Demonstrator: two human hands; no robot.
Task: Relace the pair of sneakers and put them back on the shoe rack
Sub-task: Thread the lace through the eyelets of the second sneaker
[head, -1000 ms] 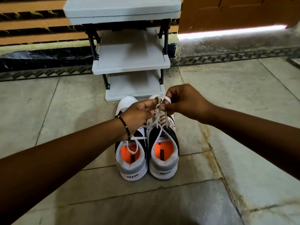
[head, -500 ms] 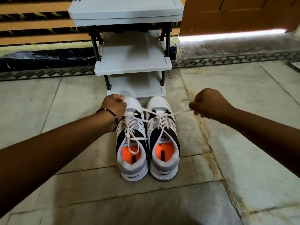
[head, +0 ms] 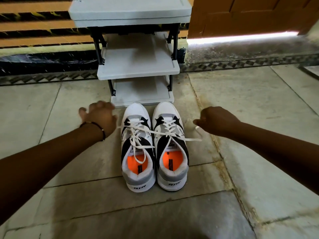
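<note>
Two white, black and grey sneakers with orange insoles stand side by side on the floor, toes toward the shoe rack [head: 138, 69]. The left sneaker [head: 136, 176] has a loose lace hanging into its opening. The right sneaker [head: 172, 175] is laced, and its white lace [head: 160, 133] runs out to both sides. My left hand [head: 100, 118], blurred and closed, holds the end that crosses over the left sneaker. My right hand [head: 217, 121] is closed on the other lace end, to the right of the right sneaker.
The grey rack has three bare shelves on black posts and stands against a striped wall. A brown wooden door [head: 250, 12] is at the upper right with bright light under it. A dark patterned border runs along the stone tile floor [head: 259, 109].
My hands were together over the right sneaker's laces. They have pulled apart to the left and right, drawing the lace ends out sideways.
</note>
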